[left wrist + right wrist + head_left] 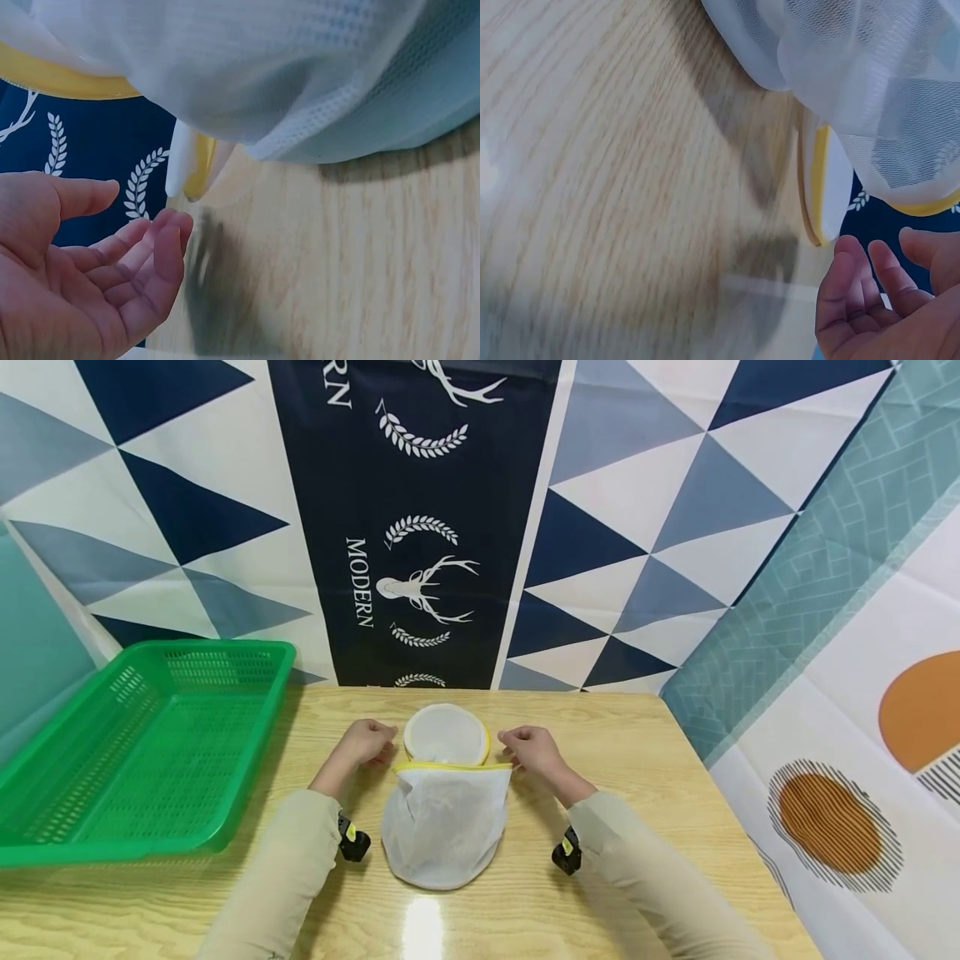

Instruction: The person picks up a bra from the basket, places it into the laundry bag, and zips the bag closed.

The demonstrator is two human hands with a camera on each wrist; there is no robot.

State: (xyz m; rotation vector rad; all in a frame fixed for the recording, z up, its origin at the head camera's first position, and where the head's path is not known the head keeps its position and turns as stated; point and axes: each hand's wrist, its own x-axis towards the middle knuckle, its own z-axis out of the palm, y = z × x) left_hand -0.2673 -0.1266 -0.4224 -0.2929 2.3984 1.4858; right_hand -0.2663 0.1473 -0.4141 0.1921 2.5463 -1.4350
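Note:
A white mesh bag [446, 827] with a yellow-edged top stands on the wooden table between my two hands. Directly behind it is a round white panel [444, 733] with yellow along its edge, its lower part hidden by the bag. My left hand [367, 742] hovers beside the panel's left side, holding nothing; in the left wrist view its thumb is apart from the loosely bent fingers [166, 262]. On the other side, my right hand [531, 748] is near the bag's top right corner, its fingers [836, 289] relaxed around empty air.
A green plastic basket [255, 752] with perforated walls sits at the left of the table [600, 727]. Patterned cloth [420, 635] hangs along the table's back edge, and more printed fabric [825, 710] slopes down at the right. Each wrist wears a small black camera [352, 842].

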